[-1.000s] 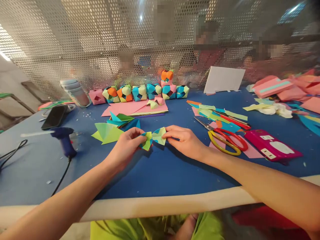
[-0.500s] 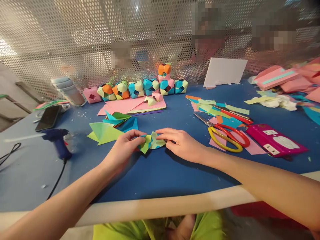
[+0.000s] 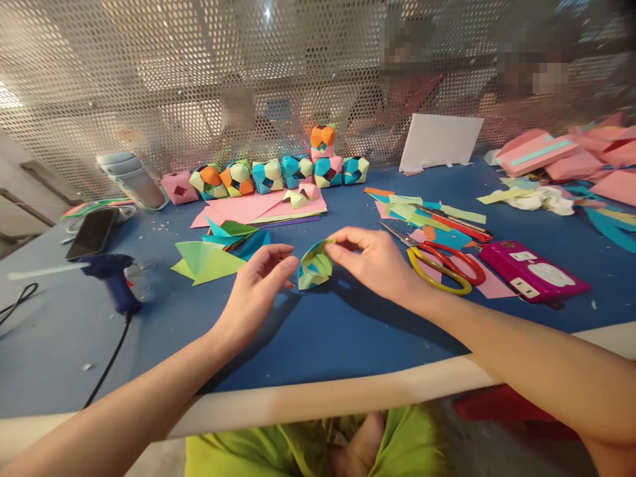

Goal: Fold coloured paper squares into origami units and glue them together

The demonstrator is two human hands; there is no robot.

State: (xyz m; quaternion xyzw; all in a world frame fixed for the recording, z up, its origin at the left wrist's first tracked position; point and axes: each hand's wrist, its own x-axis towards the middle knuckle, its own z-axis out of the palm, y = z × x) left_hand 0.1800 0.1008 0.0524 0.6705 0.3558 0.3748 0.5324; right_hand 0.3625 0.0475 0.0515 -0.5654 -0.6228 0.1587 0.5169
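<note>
Pinched between the thumb and fingers of my right hand point(image 3: 370, 260) is a small folded-paper piece point(image 3: 314, 267) in green, pale yellow and blue, held just over the table. My left hand point(image 3: 258, 285) is just left of it, thumb and fingers apart, with nothing visible between them. Beyond my left hand lie folded green paper pieces point(image 3: 209, 260) and blue ones point(image 3: 253, 245). Scissors point(image 3: 440, 265) with red and yellow handles lie to the right of my right hand.
Several origami balls point(image 3: 268, 176) line the back of the blue table point(image 3: 308, 351) behind pink sheets point(image 3: 228, 209). A glue gun point(image 3: 116, 281), phone point(image 3: 93, 233) and bottle point(image 3: 132, 179) stand left. Paper strips point(image 3: 422, 211), a red cutter point(image 3: 462, 225) and a magenta case point(image 3: 531, 271) lie right.
My left hand has let go of the paper piece and opened. My right hand has lifted and turned it, so it now stands more upright and compact.
</note>
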